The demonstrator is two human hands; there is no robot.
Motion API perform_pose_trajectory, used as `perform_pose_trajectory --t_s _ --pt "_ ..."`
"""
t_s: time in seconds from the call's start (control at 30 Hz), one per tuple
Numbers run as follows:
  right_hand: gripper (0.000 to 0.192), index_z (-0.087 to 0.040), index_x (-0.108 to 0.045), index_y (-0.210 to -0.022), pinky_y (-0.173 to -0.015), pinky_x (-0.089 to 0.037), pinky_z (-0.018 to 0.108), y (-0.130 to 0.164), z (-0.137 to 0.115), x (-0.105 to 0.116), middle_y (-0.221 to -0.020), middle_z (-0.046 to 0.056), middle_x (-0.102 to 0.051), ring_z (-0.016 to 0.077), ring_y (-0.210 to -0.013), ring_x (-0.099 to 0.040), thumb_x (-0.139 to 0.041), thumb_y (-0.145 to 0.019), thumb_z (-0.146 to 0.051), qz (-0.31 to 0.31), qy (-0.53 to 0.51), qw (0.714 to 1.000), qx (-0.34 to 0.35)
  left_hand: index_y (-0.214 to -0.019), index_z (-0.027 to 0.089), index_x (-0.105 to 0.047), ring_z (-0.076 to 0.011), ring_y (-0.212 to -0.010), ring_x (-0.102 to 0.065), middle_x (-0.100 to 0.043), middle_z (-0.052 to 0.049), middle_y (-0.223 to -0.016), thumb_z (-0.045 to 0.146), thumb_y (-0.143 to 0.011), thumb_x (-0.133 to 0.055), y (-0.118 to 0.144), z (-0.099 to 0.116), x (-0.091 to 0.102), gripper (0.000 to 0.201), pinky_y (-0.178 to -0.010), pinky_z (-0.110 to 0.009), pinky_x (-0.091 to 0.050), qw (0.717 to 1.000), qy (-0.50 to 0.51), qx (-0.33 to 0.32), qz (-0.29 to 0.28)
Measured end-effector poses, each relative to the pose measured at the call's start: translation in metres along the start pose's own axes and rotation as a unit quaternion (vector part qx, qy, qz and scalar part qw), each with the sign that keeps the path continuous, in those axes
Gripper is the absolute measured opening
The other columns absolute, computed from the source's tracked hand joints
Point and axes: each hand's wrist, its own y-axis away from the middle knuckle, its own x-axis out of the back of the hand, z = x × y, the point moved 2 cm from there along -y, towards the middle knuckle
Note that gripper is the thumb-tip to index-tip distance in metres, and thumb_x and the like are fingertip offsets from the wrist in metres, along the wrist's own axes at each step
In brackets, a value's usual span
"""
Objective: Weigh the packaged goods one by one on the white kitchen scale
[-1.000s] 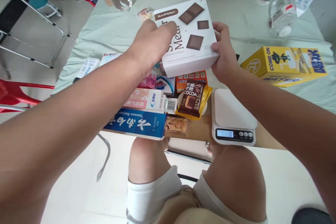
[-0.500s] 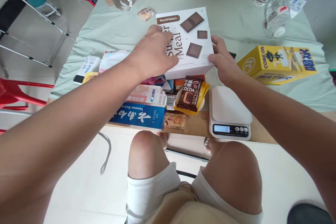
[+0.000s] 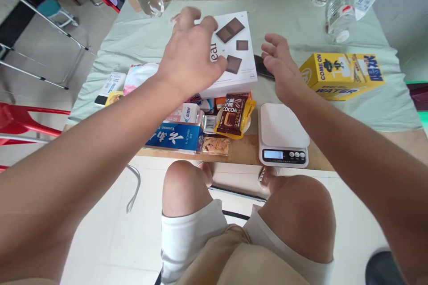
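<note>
Head view shows my left hand (image 3: pixel 190 60) spread open over the white meal box (image 3: pixel 236 49), which lies on the far green cloth (image 3: pixel 294 22); my right hand (image 3: pixel 279 64), open and empty, hovers just right of it.

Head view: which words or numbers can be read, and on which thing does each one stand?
"COME ON" and "WATER": yellow box
"COCOA": brown packet
"eal" (rest hidden by left hand): white box
"0": scale display
Blue box: large characters upside down, small print blurred
Bottle labels: too small
</note>
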Motion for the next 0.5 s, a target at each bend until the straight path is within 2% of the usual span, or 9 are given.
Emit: perform_pose_trajectory --t_s 0.03,0.1,0.17,0.23,0.3,0.4,0.5 --pt "0.043 -0.033 -0.054 -0.129 -0.133 -0.039 0.046 0.009 -0.007 0.004 -0.144 -0.001 -0.063 0.0168 -0.146 -0.053 -0.067 -0.088 -0.03 0.027 -0.008 1.0 0.013 -0.118 0.025 -0.067 -0.0455 -0.15 -0.031 -0.045 -0.009 -0.156 0.034 -0.063 -0.088 0.003 0.022 0.0 0.06 -0.135 -0.066 -0.022 0.999 -0.016 -0.032 -0.009" --pt "0.039 -0.035 -0.055 -0.125 -0.123 -0.049 0.045 0.034 -0.017 0.014 -0.141 -0.001 -0.063 0.0183 -0.134 -0.061 -0.062 -0.087 -0.034 0.102 -0.027 0.994 0.033 -0.118 0.023 -0.066 -0.0464 -0.154 -0.03 -0.044 -0.013 -0.158 0.03 -0.072 -0.077 0.009 0.061 -0.009 0.048 -0.134 -0.067 -0.024 0.994 -0.047 -0.095 -0.025" --pt "0.036 -0.035 -0.053 -0.122 -0.103 -0.059 0.043 0.062 -0.013 0.028 -0.133 0.001 -0.063 0.0182 -0.111 -0.069 -0.056 -0.086 -0.039 0.184 -0.042 0.981 0.044 -0.114 0.022 -0.066 -0.048 -0.152 -0.035 -0.048 -0.017 -0.153 0.027 -0.076 -0.068 0.012 0.092 -0.031 0.038 -0.131 -0.069 -0.026 0.989 -0.059 -0.131 -0.028" --pt "0.033 -0.034 -0.051 -0.117 -0.084 -0.06 0.039 0.087 0.001 0.046 -0.12 0.002 -0.062 0.0168 -0.092 -0.068 -0.051 -0.086 -0.042 0.254 -0.04 0.965 0.051 -0.106 0.024 -0.066 -0.0487 -0.149 -0.038 -0.053 -0.017 -0.147 0.027 -0.075 -0.068 0.015 0.116 -0.068 0.031 -0.131 -0.068 -0.028 0.987 -0.054 -0.14 -0.059" --pt "0.03 -0.032 -0.051 -0.111 -0.077 -0.058 0.036 0.104 0.022 0.07 -0.108 0.001 -0.059 0.0168 -0.086 -0.065 -0.052 -0.083 -0.042 0.321 -0.027 0.945 0.053 -0.103 0.022 -0.066 -0.0486 -0.146 -0.042 -0.055 -0.02 -0.141 0.026 -0.072 -0.07 0.02 0.135 -0.113 0.031 -0.13 -0.066 -0.032 0.987 -0.041 -0.119 -0.097" --pt "0.03 -0.029 -0.051 -0.107 -0.08 -0.058 0.037 0.109 0.054 0.118 -0.104 0.002 -0.055 0.0177 -0.089 -0.064 -0.053 -0.078 -0.038 0.404 -0.001 0.914 0.044 -0.112 0.016 -0.063 -0.0449 -0.141 -0.049 -0.057 -0.022 -0.134 0.027 -0.079 -0.065 0.024 0.155 -0.182 0.034 -0.126 -0.062 -0.039 0.99 0.01 -0.089 -0.108" --pt "0.034 -0.028 -0.049 -0.109 -0.093 -0.059 0.041 0.095 0.08 0.169 -0.115 0.004 -0.056 0.0191 -0.103 -0.064 -0.053 -0.075 -0.032 0.449 0.018 0.893 0.018 -0.125 0.016 -0.056 -0.042 -0.144 -0.048 -0.054 -0.021 -0.14 0.029 -0.083 -0.065 0.01 0.149 -0.241 0.044 -0.127 -0.061 -0.038 0.99 0.117 -0.025 -0.07"
